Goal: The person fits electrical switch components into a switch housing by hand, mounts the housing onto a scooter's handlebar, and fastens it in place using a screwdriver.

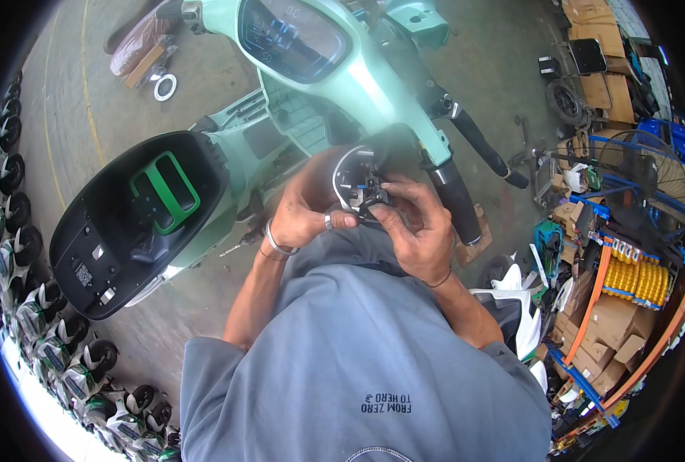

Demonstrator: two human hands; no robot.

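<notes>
Scooter assembly workshop, factory floor. Bare concrete floor (73, 92) carried painted yellow line. Mint-green scooter (296, 115) stood half-built, seat (127, 223) flipped up. Wrapped wheels (57, 339) sat in long row along left edge. Cardboard boxes (612, 323) filled blue-and-orange racking at right. Industrial fan (635, 173) stood by stacked parts.

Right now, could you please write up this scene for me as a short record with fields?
setting: workshop with concrete floor
left hand: grips the round headlight unit from the side
right hand: fingertips on the black connector at the unit's back
vehicle: mint-green scooter, seat flipped open
nearby: cardboard boxes on orange shelving, row of wheels at the frame's left edge
</notes>
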